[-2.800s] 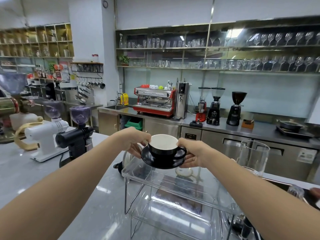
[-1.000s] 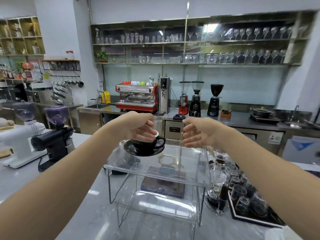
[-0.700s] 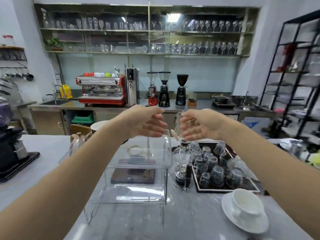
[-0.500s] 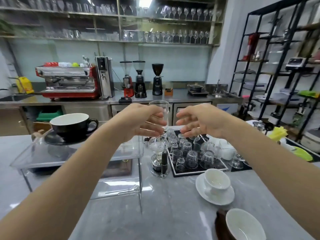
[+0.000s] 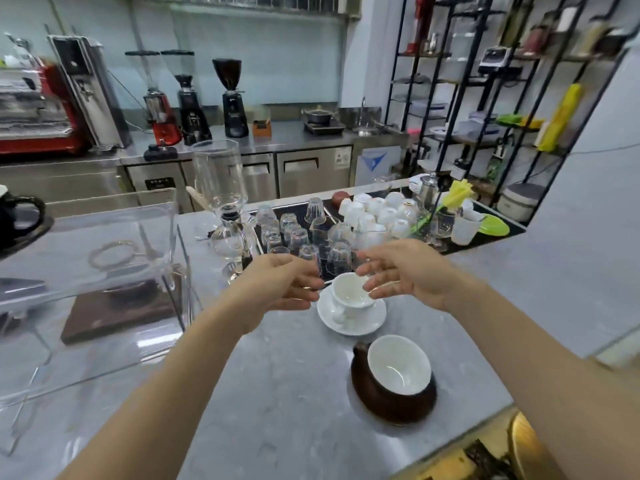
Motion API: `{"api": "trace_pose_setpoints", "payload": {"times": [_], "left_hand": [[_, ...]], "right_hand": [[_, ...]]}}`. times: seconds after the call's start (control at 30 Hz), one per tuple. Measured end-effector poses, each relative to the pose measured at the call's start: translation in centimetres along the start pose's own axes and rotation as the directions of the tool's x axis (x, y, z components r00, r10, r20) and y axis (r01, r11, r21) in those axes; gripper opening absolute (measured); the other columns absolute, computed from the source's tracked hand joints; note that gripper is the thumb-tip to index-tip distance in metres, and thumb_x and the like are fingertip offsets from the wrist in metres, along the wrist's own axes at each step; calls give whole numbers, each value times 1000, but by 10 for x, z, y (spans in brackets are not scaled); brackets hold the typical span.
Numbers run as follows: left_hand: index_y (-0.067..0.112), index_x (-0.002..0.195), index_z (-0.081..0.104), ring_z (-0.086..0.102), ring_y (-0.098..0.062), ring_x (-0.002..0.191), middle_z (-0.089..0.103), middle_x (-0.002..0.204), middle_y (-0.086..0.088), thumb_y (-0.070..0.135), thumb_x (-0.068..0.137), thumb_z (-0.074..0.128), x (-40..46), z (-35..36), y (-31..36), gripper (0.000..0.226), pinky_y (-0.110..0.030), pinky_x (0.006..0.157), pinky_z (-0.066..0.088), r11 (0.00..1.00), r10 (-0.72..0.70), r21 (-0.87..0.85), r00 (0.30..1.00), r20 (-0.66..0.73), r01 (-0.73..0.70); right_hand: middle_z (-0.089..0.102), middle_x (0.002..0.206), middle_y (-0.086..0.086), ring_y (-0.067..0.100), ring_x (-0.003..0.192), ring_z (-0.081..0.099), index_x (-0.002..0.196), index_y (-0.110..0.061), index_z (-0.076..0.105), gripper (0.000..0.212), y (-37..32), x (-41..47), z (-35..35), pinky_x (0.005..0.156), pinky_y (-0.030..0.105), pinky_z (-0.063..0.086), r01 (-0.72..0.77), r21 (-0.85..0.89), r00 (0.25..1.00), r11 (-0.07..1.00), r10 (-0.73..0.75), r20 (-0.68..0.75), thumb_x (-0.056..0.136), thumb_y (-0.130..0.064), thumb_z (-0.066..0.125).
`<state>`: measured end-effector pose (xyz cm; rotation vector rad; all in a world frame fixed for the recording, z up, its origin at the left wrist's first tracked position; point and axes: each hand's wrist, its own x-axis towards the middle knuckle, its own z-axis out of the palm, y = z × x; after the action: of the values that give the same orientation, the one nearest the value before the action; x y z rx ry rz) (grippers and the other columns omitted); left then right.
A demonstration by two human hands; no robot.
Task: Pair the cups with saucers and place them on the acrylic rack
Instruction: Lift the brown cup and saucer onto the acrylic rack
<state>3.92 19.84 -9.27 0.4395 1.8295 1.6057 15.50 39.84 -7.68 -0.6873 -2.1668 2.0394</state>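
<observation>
A white cup [image 5: 350, 295] stands on a white saucer [image 5: 360, 322] on the grey counter. My left hand [image 5: 280, 286] hovers just left of it and my right hand [image 5: 405, 271] just right of it, both with relaxed fingers and holding nothing. Nearer to me a brown cup with a white inside [image 5: 398, 375] sits on a brown saucer [image 5: 391, 408]. The clear acrylic rack [image 5: 104, 237] fills the left side. A black cup on a black saucer [image 5: 19, 220] rests on the rack's top at the far left edge.
A glass siphon brewer [image 5: 225, 209] stands between the rack and a black tray of upturned glasses [image 5: 301, 237]. Small white cups [image 5: 377, 209] are piled behind the tray. A dark wooden board [image 5: 117, 310] lies under the rack. The counter's edge runs along the lower right.
The black cup and saucer were set on the rack and let go. The view swung right, and both hands dropped toward the white cup and saucer.
</observation>
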Motion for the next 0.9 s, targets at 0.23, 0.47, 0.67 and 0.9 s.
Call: {"api": "trace_pose_setpoints", "payload": {"times": [0.23, 0.47, 0.67, 0.9], "left_hand": [[7, 97, 73, 72, -20, 71, 80, 85, -8, 21, 96, 64, 19, 28, -62, 16, -34, 74, 63, 993, -110, -23, 992, 62, 112], [10, 99, 73, 74, -20, 77, 78, 89, -8, 34, 97, 63, 25, 47, -124, 26, -35, 76, 63, 976, -201, -56, 969, 147, 211], [9, 102, 74, 77, -23, 80, 80, 88, -9, 52, 89, 65, 35, 46, -157, 46, -36, 72, 63, 940, -325, -62, 937, 131, 335], [4, 102, 71, 75, -24, 70, 77, 80, -10, 48, 93, 64, 43, 61, -163, 46, -35, 68, 64, 895, -440, -38, 893, 99, 445]], "right_hand": [[70, 90, 13, 23, 67, 67, 105, -3, 68, 25, 71, -5, -29, 66, 34, 60, -79, 90, 993, 993, 87, -80, 92, -23, 66], [71, 103, 18, 26, 74, 70, 109, -4, 67, 26, 127, -18, -58, 70, 35, 61, -160, 128, 953, 979, 187, -240, 93, -25, 65], [70, 107, 19, 26, 77, 69, 113, -5, 65, 29, 161, -24, -82, 70, 35, 61, -259, 174, 908, 950, 301, -292, 93, -25, 66], [68, 102, 15, 26, 78, 70, 113, -4, 66, 41, 186, -23, -90, 63, 33, 60, -410, 179, 864, 895, 443, -237, 85, -35, 74]]}}
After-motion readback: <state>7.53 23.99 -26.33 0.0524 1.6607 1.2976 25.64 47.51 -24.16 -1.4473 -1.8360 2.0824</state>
